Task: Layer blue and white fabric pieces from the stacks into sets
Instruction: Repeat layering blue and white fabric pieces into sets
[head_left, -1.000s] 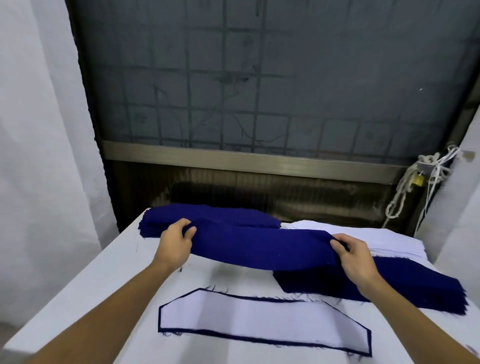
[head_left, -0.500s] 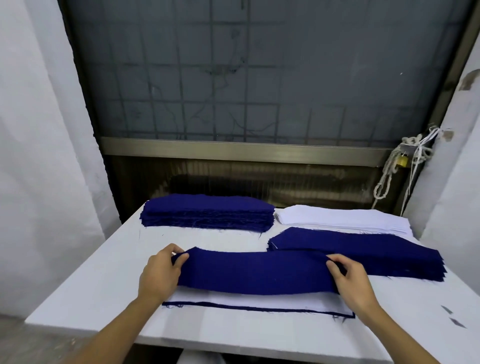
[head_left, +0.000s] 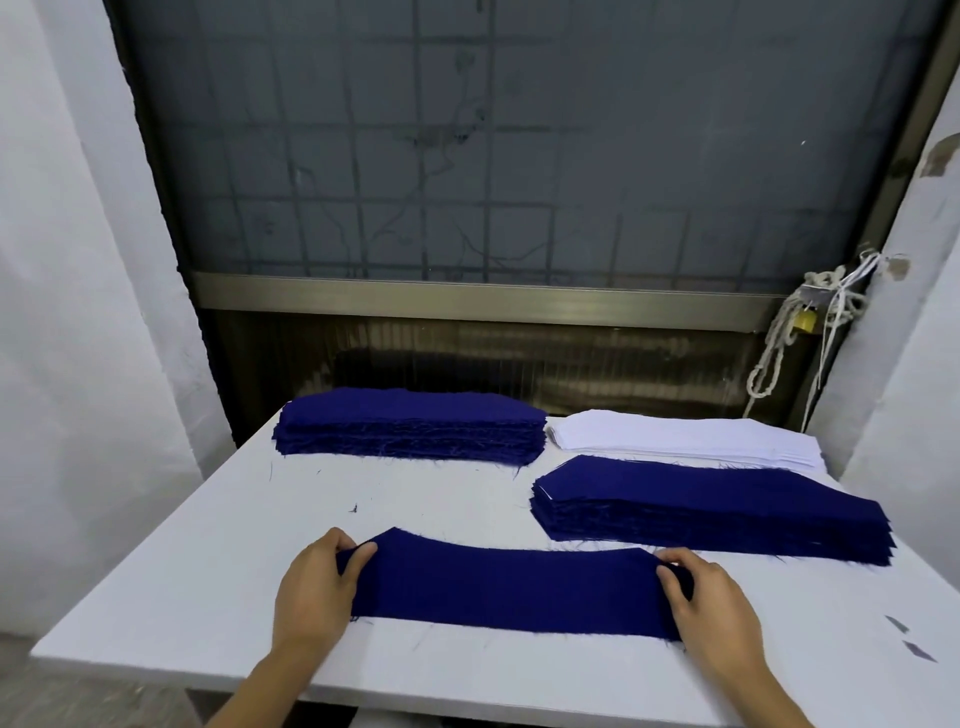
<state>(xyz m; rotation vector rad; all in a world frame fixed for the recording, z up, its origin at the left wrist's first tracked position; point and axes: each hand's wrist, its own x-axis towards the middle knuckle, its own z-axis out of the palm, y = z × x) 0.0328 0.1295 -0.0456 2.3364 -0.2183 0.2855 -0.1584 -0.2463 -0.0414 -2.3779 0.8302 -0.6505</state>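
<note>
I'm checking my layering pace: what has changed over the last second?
Pinching its ends throughout, the left hand and right hand brought the long dark blue fabric piece from above the far-left dark blue fabric stack toward the person and laid it over the white piece, now hidden. That stack, the white fabric stack and the right-hand blue stack stayed put.

Both forearms reach forward, palms down. The left hand and right hand pinch opposite ends of a dark blue fabric piece.
</note>
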